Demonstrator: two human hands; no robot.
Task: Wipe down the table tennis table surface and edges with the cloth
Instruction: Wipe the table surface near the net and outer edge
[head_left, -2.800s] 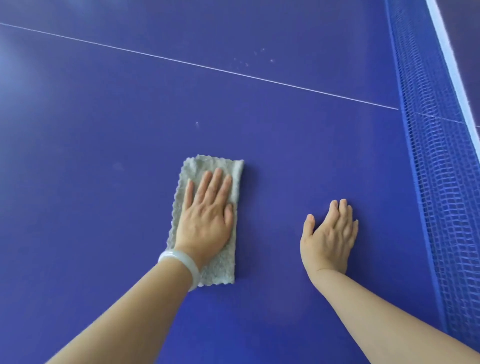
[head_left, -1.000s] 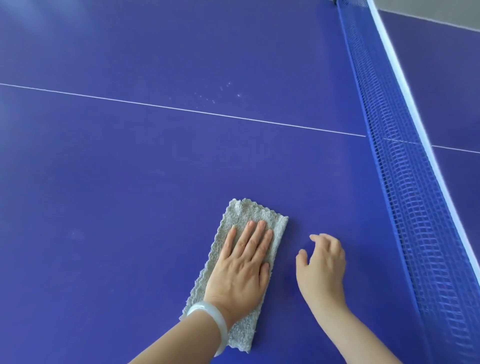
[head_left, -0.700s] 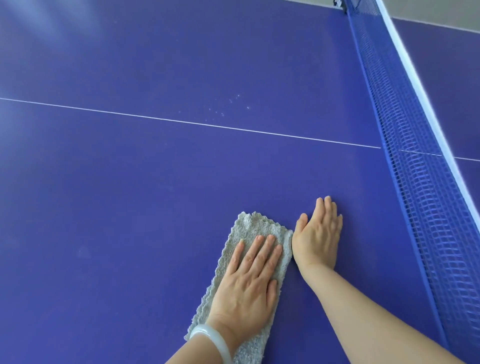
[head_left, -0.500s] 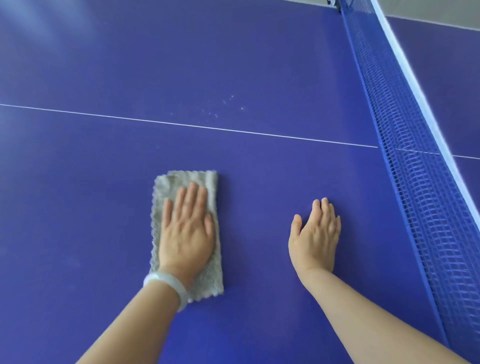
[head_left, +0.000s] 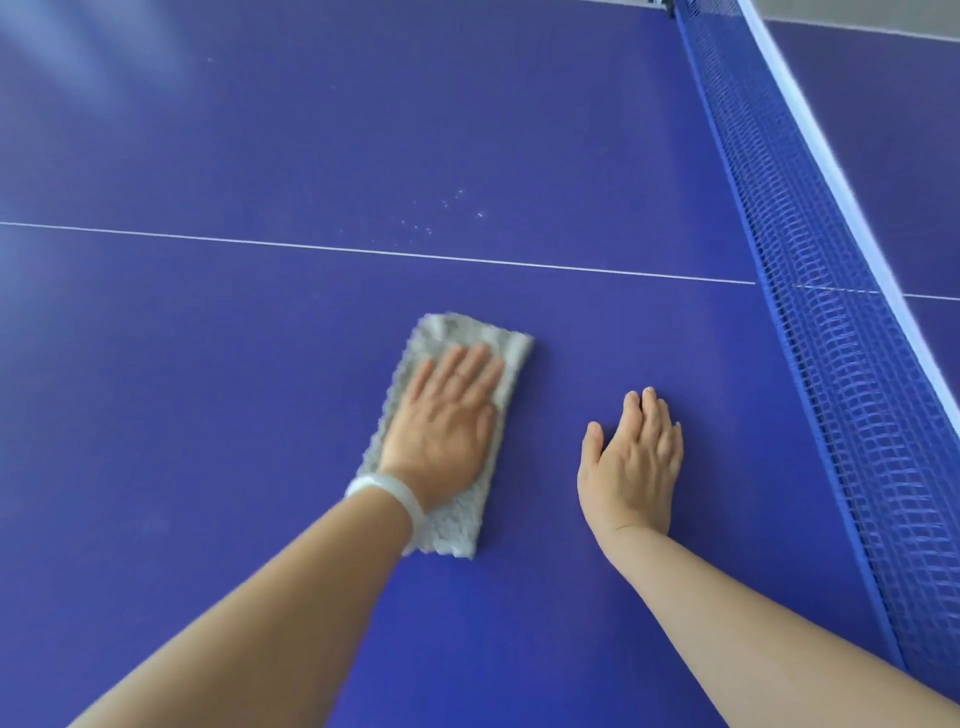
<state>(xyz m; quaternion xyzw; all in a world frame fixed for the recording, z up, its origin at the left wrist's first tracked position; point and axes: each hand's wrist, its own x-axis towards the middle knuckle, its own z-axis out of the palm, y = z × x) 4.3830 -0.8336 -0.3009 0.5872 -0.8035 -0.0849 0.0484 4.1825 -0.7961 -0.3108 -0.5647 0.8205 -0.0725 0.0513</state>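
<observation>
Two bare hands lie flat on the dark blue table tennis table surface (head_left: 218, 426). The left hand (head_left: 441, 421) presses palm down on a light grey, fuzzy rectangular cloth (head_left: 470, 335). Its fingers are straight and close together; they lie on the far half of the cloth and do not curl round it. The cloth lies lengthwise, pointing away from the person and tilted a little to the right. It is on the near side of the thin white line (head_left: 363, 251) that crosses the table from left to right, and it does not touch this line. The far end of the cloth shows beyond the fingertips, and the near end shows beside the wrist. This hand and the cloth are blurred, so I cannot say surely if the cloth is folded. A smooth, pale white bracelet (head_left: 392, 493) sits round the left wrist, over the near end of the cloth.

The right hand (head_left: 631, 467) rests on the bare table to the right of the cloth, apart from it, and it holds nothing. Its fingers are stretched out and together, and the thumb is spread to the left. This hand lies between the cloth and the blue mesh net (head_left: 841, 395), which runs along the right side and has a white band (head_left: 810, 130) on its top edge. Some small pale specks (head_left: 441, 213) sit on the surface beyond the white line, well apart from the cloth.
</observation>
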